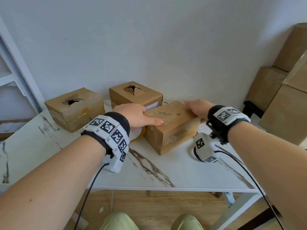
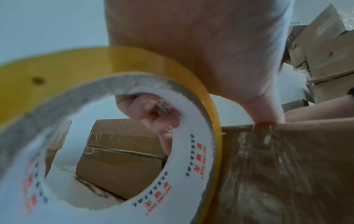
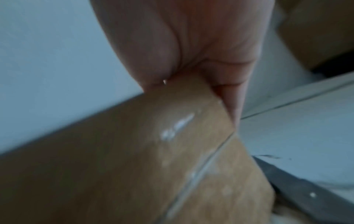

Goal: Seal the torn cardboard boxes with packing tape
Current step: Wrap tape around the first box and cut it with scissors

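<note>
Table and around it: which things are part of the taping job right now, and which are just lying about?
In the job:
- near box, under both hands
- tape roll, held in left hand
- right hand, on the box's far end
- two torn boxes behind

Lying about:
- stacked cartons at right
- white shelving at left

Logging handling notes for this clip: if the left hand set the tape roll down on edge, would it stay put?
Probably not. The tape roll is a wide, thin ring, so on edge it would likely roll or topple. Laid flat on the table it should sit steady. The left hand hooks fingers through the core, suggesting it's light.
</note>
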`<action>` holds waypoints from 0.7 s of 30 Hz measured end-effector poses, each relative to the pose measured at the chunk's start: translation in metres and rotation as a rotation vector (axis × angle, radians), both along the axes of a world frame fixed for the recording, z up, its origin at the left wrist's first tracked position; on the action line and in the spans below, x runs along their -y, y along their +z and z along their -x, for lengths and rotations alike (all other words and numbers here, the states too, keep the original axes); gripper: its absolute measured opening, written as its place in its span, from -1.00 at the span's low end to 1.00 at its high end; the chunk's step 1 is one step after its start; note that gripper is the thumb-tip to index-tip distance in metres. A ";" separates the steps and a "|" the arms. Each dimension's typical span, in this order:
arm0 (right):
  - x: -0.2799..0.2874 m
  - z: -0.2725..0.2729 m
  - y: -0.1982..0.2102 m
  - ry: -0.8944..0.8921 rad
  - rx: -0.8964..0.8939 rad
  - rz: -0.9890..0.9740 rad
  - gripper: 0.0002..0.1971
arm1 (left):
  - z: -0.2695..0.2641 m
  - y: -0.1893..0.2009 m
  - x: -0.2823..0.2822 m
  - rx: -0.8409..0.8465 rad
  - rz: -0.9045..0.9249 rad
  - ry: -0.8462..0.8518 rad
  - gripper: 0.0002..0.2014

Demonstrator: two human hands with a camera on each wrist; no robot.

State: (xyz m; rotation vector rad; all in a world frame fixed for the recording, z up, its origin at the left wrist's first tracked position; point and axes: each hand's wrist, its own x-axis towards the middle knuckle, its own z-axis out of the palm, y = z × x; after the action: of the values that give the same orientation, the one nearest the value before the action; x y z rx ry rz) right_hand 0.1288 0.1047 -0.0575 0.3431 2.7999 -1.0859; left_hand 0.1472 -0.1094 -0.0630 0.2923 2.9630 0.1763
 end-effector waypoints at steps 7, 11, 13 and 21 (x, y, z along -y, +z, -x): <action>-0.046 -0.026 0.009 -0.033 0.223 -0.194 -0.78 | -0.008 0.001 -0.017 -0.021 0.044 -0.007 -0.16; -0.036 -0.040 -0.009 0.094 0.377 -0.338 -0.74 | -0.014 0.004 -0.034 -0.063 0.037 0.097 -0.16; -0.027 -0.046 -0.015 0.146 0.370 -0.452 -0.64 | -0.015 0.005 -0.038 -0.073 0.037 0.108 -0.17; -0.022 -0.044 -0.016 0.157 0.346 -0.734 -0.78 | -0.006 0.006 -0.022 -0.011 -0.011 0.086 -0.17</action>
State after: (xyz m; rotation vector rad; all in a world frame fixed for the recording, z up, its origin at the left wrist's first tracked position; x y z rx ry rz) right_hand 0.1732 0.1268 -0.0732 0.3208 2.7260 0.0700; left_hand 0.1528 -0.0873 -0.0568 0.1683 2.9883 0.2024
